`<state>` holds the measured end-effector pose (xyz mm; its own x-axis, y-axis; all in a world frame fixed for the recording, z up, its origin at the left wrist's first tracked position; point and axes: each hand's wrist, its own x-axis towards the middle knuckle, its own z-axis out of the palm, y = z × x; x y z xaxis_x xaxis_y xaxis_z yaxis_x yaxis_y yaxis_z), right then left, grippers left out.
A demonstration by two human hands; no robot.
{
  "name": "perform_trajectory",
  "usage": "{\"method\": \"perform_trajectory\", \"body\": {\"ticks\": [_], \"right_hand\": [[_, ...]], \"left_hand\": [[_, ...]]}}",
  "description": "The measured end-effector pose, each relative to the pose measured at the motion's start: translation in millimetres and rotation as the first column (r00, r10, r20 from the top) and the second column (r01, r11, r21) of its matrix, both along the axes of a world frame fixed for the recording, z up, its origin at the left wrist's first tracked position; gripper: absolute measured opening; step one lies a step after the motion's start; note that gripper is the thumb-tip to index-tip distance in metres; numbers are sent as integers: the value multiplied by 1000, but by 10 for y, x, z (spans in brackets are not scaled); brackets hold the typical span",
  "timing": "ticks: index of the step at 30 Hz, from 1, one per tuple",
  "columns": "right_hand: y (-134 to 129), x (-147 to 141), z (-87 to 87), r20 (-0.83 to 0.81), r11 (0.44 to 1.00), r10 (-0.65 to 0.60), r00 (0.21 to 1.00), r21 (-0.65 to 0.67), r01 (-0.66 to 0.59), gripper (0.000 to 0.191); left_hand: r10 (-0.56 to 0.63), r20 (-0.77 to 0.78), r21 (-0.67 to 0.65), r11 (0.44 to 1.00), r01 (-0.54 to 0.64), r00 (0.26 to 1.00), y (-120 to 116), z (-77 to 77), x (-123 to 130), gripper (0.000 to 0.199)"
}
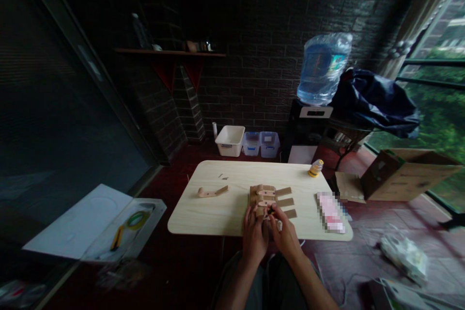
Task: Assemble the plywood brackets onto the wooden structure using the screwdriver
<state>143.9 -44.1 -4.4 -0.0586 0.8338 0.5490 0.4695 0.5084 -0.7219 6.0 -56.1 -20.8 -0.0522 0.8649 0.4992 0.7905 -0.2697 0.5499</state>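
Observation:
A brown piece [253, 194] with several light tan straps [267, 193] across it lies at the table's near middle. Flat brown tabs [285, 202] stick out from its right side. My left hand [254, 233] is closed around its near edge, with the fingers on the lowest strap. Beside it, my right hand [286, 231] pinches a small dark thing [271, 211] against that strap; its kind is too small to tell. Both hands partly hide the near end of the piece. Apart to the left lies a single curved tan strap [211, 193] with a brown tab.
Small dark bits [223, 177] lie on the pale table [203, 218]. A yellow-based clear container [315, 168] stands at its far right corner, above a blurred pink item [331, 212]. Beyond are plastic bins [230, 140], a water dispenser [305, 128] and a cardboard box [407, 177].

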Motion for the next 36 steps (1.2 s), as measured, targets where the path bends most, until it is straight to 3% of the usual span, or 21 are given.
{"method": "perform_trajectory", "body": {"ticks": [10, 17, 22, 30, 36], "right_hand": [[18, 17, -86, -20, 1000, 8, 1000, 26, -8, 42], [99, -27, -61, -82, 997, -1, 997, 80, 7, 41], [76, -16, -36, -60, 998, -11, 998, 60, 15, 46], [61, 42, -12, -42, 999, 50, 998, 19, -50, 51], [62, 36, -72, -55, 1000, 16, 998, 27, -14, 52]], "left_hand": [[16, 18, 5, 1000, -17, 1000, 41, 42, -20, 30], [48, 44, 29, 998, -50, 998, 39, -41, 16, 33], [79, 40, 9, 997, -79, 996, 48, -119, 10, 29], [67, 77, -25, 998, -65, 995, 28, -94, 33, 31], [80, 222, 35, 995, -90, 972, -47, -28, -11, 15]]}}
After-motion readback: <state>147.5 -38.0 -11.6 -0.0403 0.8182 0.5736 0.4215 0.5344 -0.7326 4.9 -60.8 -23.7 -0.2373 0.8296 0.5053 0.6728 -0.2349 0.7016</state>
